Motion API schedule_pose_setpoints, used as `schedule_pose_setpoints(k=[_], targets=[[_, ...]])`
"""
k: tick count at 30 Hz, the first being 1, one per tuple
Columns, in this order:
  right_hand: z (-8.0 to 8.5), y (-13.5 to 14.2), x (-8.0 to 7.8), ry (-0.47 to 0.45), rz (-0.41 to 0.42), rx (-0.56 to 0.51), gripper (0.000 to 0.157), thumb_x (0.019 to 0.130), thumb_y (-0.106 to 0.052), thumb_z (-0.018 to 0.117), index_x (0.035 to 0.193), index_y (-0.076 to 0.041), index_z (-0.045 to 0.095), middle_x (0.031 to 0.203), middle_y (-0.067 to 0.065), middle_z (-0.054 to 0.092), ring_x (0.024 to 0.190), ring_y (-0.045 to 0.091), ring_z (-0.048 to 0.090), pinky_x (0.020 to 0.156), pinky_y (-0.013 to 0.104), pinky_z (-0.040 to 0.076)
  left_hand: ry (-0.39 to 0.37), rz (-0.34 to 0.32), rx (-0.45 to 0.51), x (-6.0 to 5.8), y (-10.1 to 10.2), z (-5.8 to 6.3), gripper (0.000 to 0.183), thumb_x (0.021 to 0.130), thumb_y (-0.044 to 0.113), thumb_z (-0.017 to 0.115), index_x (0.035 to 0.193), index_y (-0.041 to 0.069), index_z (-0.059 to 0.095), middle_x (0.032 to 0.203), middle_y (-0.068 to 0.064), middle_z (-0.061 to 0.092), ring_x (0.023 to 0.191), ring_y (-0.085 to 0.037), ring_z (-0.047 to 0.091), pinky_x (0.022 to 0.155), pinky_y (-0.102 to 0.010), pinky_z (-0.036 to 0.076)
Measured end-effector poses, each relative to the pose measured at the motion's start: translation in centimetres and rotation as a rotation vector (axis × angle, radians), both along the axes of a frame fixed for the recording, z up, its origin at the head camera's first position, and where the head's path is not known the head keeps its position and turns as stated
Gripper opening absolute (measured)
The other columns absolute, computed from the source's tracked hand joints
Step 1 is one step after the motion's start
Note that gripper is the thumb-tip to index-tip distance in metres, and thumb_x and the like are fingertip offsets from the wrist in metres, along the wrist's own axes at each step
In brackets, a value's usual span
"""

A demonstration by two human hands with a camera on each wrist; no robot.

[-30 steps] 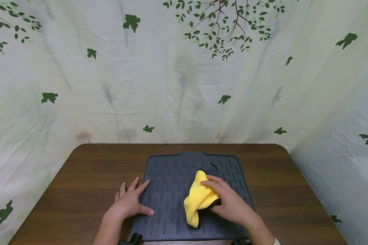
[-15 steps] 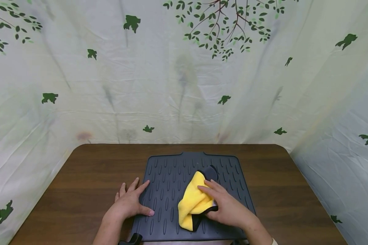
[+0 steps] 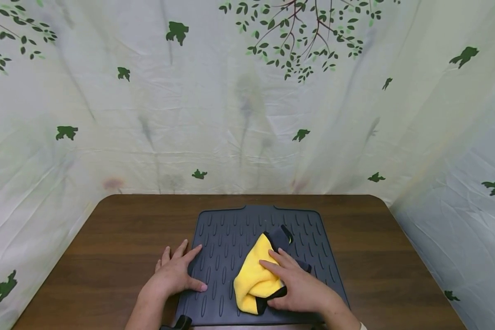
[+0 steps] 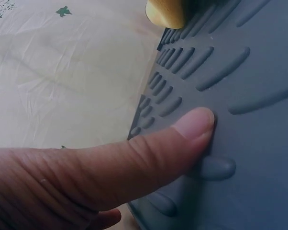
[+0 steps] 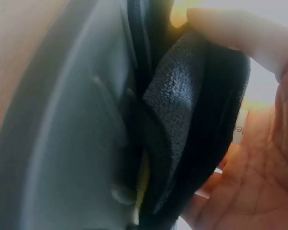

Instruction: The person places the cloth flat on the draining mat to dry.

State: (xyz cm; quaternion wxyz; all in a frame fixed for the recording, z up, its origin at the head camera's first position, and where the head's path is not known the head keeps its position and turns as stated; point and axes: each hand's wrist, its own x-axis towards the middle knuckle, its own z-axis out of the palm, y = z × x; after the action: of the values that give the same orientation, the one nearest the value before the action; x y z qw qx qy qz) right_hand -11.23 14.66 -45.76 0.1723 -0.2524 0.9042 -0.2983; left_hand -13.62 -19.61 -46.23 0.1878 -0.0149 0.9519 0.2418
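Note:
A yellow and dark grey cleaning cloth (image 3: 253, 268) with black edging lies bunched on a dark grey ribbed mat (image 3: 222, 229). My right hand (image 3: 303, 286) holds the cloth by its right side, fingers over the top. From the right wrist, the grey pile of the cloth (image 5: 177, 91) shows folded between thumb and fingers, close to the mat's surface. To the left, my left hand (image 3: 171, 277) rests with fingers spread across the mat's left edge. Its thumb (image 4: 149, 160) lies on the mat among the raised ridges in the left wrist view.
Under the mat is a brown wooden table (image 3: 140, 238) with rounded far corners. A pale curtain (image 3: 214, 114) printed with leaves hangs behind it and along the sides. A black piece (image 3: 181, 322) shows at the bottom, by the mat's near left corner.
My right hand has moved left and toward me with the cloth, which has slid the same way over the mat and spread out more. The left hand stays where it was.

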Motion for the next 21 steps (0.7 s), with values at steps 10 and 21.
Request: schedule_pose_setpoints(k=[10, 21], targets=[[1.5, 1.3, 0.0, 0.016, 0.002, -0.101, 0.08, 0.085, -0.056, 0.078, 0.154, -0.031, 0.045, 0.169, 0.003, 0.028, 0.157, 0.039, 0.02, 0.107, 0.068, 0.044, 0.034, -0.046, -0.02, 0.1, 0.6, 0.4, 0.106, 0.066, 0.048, 0.093, 0.157, 0.025, 0.043, 0.17, -0.021, 0.018, 0.15, -0.064, 0.002, 0.113, -0.082, 0.012], [2.0, 2.8, -0.9, 0.218, -0.189, -0.096, 0.065, 0.091, -0.036, 0.078, 0.147, -0.017, 0.054, 0.149, 0.008, 0.054, 0.137, 0.034, 0.053, 0.103, 0.057, 0.052, 0.079, -0.083, 0.025, 0.4, 1.3, 0.9, 0.09, 0.077, 0.048, 0.086, 0.154, 0.023, 0.048, 0.169, -0.02, 0.024, 0.151, -0.063, 0.006, 0.113, -0.082, 0.013]])
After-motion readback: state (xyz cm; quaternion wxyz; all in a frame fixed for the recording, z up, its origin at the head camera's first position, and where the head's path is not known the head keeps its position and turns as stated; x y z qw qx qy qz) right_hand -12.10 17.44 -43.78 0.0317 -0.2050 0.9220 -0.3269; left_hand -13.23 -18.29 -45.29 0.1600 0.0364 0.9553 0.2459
